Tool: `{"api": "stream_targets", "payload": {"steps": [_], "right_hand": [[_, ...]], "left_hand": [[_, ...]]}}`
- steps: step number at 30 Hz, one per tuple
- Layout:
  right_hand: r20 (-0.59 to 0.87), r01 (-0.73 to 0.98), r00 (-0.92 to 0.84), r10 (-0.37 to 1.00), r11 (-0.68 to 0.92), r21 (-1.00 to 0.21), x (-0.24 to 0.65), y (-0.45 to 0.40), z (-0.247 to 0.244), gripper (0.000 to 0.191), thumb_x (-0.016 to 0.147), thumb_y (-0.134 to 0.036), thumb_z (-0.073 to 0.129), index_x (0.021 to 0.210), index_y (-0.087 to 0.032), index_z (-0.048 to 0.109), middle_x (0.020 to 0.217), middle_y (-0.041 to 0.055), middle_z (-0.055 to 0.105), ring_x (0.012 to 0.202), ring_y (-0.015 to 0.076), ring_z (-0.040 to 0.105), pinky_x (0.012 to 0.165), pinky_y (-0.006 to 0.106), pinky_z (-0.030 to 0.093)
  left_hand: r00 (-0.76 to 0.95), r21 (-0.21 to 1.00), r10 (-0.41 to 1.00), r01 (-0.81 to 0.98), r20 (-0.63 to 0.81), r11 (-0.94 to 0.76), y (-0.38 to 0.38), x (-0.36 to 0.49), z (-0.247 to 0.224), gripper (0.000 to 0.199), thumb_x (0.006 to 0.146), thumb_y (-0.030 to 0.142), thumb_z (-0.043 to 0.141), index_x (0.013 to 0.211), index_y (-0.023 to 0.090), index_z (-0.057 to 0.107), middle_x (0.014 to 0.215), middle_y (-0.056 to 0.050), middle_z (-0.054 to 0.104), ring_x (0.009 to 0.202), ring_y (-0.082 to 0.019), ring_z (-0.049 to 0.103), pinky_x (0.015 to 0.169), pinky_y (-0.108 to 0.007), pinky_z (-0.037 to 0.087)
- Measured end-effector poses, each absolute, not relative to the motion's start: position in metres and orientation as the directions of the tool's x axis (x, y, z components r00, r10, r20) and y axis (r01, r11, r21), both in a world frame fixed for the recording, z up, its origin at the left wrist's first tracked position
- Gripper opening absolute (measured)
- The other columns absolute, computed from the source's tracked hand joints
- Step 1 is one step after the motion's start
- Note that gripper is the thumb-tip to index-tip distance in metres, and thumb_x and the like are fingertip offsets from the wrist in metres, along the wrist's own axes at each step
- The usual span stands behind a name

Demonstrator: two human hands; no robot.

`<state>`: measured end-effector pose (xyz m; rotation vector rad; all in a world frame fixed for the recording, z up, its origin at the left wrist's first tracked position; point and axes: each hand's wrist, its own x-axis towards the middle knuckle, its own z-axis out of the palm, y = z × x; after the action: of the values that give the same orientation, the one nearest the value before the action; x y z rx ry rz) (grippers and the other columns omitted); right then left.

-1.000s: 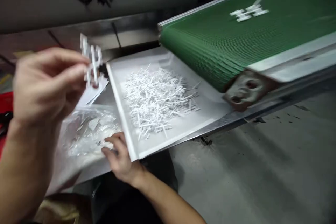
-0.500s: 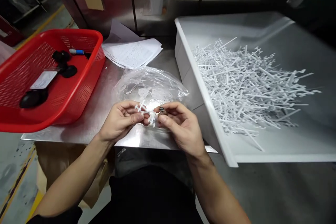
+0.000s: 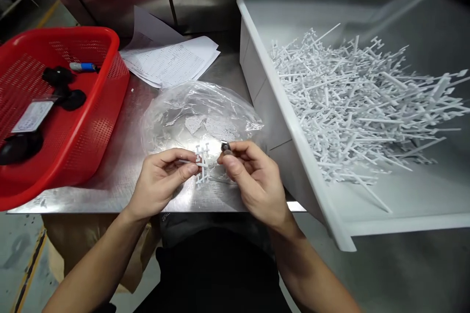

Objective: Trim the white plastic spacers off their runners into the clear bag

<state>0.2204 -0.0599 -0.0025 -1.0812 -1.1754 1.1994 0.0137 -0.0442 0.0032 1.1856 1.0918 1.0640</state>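
Between thumb and fingers, my left hand (image 3: 161, 181) pinches a white plastic sprue (image 3: 203, 168) with small branches at its top and bottom. My right hand (image 3: 253, 176) is closed on a small dark tool with a shiny tip (image 3: 225, 146); its kind is mostly hidden by the fingers. A small gap separates the sprue from the dark tool. Under and behind both hands a clear plastic bag (image 3: 176, 102) lies on the metal table, with small white bits showing in it.
On the left stands a red basket (image 3: 97, 88) holding black items, a labelled card and a blue-and-grey object. Printed papers (image 3: 176, 63) lie at the back. A large white bin (image 3: 279, 102) on the right is heaped with white plastic sprues (image 3: 352, 112).
The sprue in my left hand has turned upright and come apart from my right hand. My view has shifted, so basket and bin appear lower and wider.
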Motion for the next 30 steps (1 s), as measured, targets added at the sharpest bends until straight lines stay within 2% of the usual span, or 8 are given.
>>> {"api": "stream_targets", "payload": {"steps": [5,11,13,16,20,23,26,30], "right_hand": [[0.073,-0.016,-0.062,0.995,0.072,-0.997,0.232,-0.066,-0.003,0.013,0.103,-0.032,0.072,0.11,-0.021,0.075,0.098,0.0044,0.08,0.085,0.0182,0.076,0.078,0.033,0.063],[0.312,0.187,0.073,0.947,0.295,-0.937,0.238,-0.068,-0.011,0.013,0.105,-0.023,0.072,0.114,-0.024,0.081,0.111,0.004,0.073,0.101,0.0171,0.071,0.086,0.03,0.059],[0.337,0.187,0.104,0.936,0.314,-0.931,0.236,-0.069,-0.012,0.016,0.104,-0.023,0.073,0.117,-0.027,0.082,0.108,0.0028,0.07,0.096,0.0156,0.069,0.081,0.028,0.058],[0.364,0.16,0.128,0.923,0.343,-0.926,0.233,-0.07,-0.015,0.018,0.104,-0.021,0.074,0.119,-0.029,0.081,0.1,0.0002,0.07,0.088,0.0139,0.067,0.079,0.027,0.055],[0.283,0.048,0.165,0.945,0.279,-0.959,0.229,-0.069,-0.017,0.012,0.1,-0.023,0.079,0.111,-0.027,0.077,0.09,-0.0029,0.074,0.078,0.0118,0.068,0.072,0.024,0.056],[0.166,-0.073,0.141,0.976,0.178,-0.981,0.228,-0.067,-0.014,0.01,0.098,-0.026,0.08,0.107,-0.025,0.077,0.088,-0.0019,0.075,0.074,0.0121,0.071,0.069,0.024,0.06],[0.129,-0.116,0.136,0.982,0.145,-0.983,0.23,-0.07,-0.007,0.01,0.095,-0.022,0.081,0.105,-0.024,0.08,0.099,0.0019,0.077,0.085,0.0149,0.076,0.082,0.029,0.066],[0.114,-0.114,0.133,0.985,0.13,-0.985,0.232,-0.084,-0.005,0.021,0.093,-0.016,0.081,0.112,-0.026,0.083,0.121,0.0043,0.073,0.099,0.0167,0.078,0.095,0.033,0.069]], "left_hand": [[0.167,0.991,0.984,0.131,-0.062,0.04,-0.052,0.02,0.011,0.011,0.091,0.03,0.087,0.097,0.021,0.087,0.095,-0.006,0.085,0.085,-0.016,0.081,0.076,-0.017,0.064],[0.395,0.975,0.893,0.146,-0.214,0.169,-0.078,0.022,0.038,0.008,0.099,0.027,0.078,0.099,0.026,0.086,0.097,-0.002,0.085,0.088,-0.013,0.082,0.079,-0.014,0.064],[0.352,0.981,0.918,0.131,-0.183,0.145,-0.081,0.022,0.045,0.008,0.1,0.028,0.078,0.101,0.028,0.086,0.097,-0.001,0.085,0.085,-0.013,0.082,0.076,-0.014,0.064],[0.226,0.99,0.973,0.139,-0.043,0.012,-0.073,0.025,0.04,0.006,0.097,0.026,0.081,0.1,0.026,0.086,0.096,-0.002,0.085,0.083,-0.014,0.081,0.073,-0.014,0.063],[0.175,0.963,0.972,0.194,0.154,-0.187,-0.058,0.031,0.014,0.004,0.096,0.022,0.08,0.096,0.021,0.084,0.095,-0.003,0.084,0.088,-0.014,0.079,0.078,-0.017,0.061],[0.183,0.938,0.96,0.239,0.21,-0.25,-0.053,0.033,0.001,0.007,0.099,0.023,0.077,0.1,0.021,0.083,0.098,-0.002,0.084,0.091,-0.011,0.078,0.081,-0.016,0.059],[0.204,0.93,0.955,0.253,0.217,-0.266,-0.053,0.032,-0.001,0.008,0.101,0.023,0.075,0.101,0.021,0.082,0.096,-0.001,0.084,0.086,-0.009,0.077,0.077,-0.014,0.057],[0.195,0.936,0.959,0.248,0.205,-0.25,-0.054,0.032,0.002,0.008,0.101,0.022,0.074,0.101,0.02,0.082,0.095,-0.001,0.083,0.086,-0.009,0.077,0.077,-0.013,0.057]]}}
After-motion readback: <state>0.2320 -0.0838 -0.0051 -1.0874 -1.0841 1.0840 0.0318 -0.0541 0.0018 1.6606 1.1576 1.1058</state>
